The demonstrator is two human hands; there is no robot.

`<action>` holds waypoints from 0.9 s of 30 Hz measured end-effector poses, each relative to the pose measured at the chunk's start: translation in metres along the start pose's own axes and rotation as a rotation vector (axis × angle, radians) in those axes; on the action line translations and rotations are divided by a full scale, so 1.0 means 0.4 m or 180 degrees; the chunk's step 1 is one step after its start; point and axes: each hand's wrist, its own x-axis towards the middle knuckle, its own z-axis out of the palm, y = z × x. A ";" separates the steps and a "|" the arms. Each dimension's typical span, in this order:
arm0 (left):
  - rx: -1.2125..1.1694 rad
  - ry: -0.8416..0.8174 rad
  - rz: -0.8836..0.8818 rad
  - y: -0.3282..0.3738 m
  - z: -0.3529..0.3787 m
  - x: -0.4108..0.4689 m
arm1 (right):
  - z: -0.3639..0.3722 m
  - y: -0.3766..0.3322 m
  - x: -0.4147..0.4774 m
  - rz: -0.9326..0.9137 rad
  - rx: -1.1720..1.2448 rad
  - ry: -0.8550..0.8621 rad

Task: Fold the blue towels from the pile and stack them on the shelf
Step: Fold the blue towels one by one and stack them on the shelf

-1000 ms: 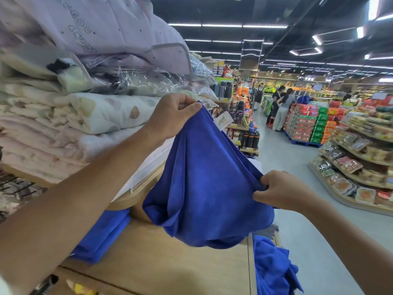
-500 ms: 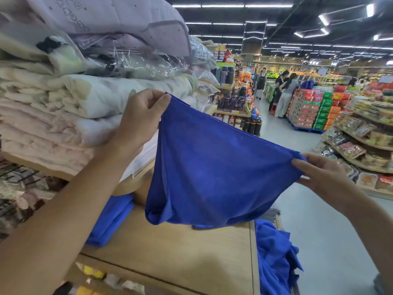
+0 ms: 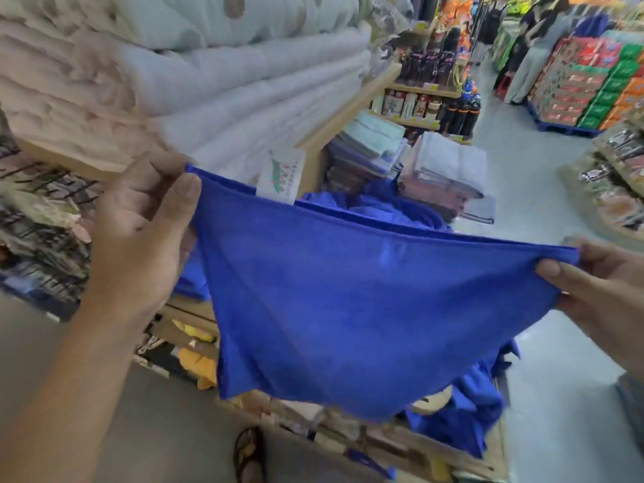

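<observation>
Centrally, a plain blue cloth towel (image 3: pixel 348 301) is held spread in the air in front of the wooden shelf unit (image 3: pixel 348 109). Its long axis runs left to right along the taut upper hem, which slopes gently downward from the left corner to the right corner. The rest of the cloth hangs below this hem.

The left hand (image 3: pixel 139 231) pinches the upper left corner: the thumb lies on the near face and the curled fingers close behind the cloth. The right hand (image 3: pixel 599 284) pinches the upper right corner in the same manner, thumb on the near face and fingers behind. Both hands are closed on the towel and stand well apart, so the hem is stretched between them.

The towel is a uniform deep blue. Shallow creases fan down from each gripped corner. A second hem line shows just behind the upper edge. The lower edge is uneven and hangs lowest toward the right.

Behind and below the towel, a heap of crumpled blue towels (image 3: pixel 383 207) lies on the shelf unit. Stacked pale quilts (image 3: pixel 209 81) fill the upper left. Folded grey and pastel towels (image 3: pixel 446 169) sit farther back, right of the heap.
</observation>
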 end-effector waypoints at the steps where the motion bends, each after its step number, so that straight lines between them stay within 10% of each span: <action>1: -0.0041 -0.0059 -0.0098 -0.013 -0.023 -0.019 | 0.009 0.024 -0.010 0.0076 0.0059 -0.0049; 11: 0.0778 -0.0434 -0.1556 -0.279 -0.132 -0.125 | 0.107 0.253 -0.031 0.1576 -0.0188 -0.0243; 27: 0.1242 -0.0085 -0.2230 -0.618 0.069 0.164 | 0.153 0.416 0.297 0.1622 -0.0316 0.0713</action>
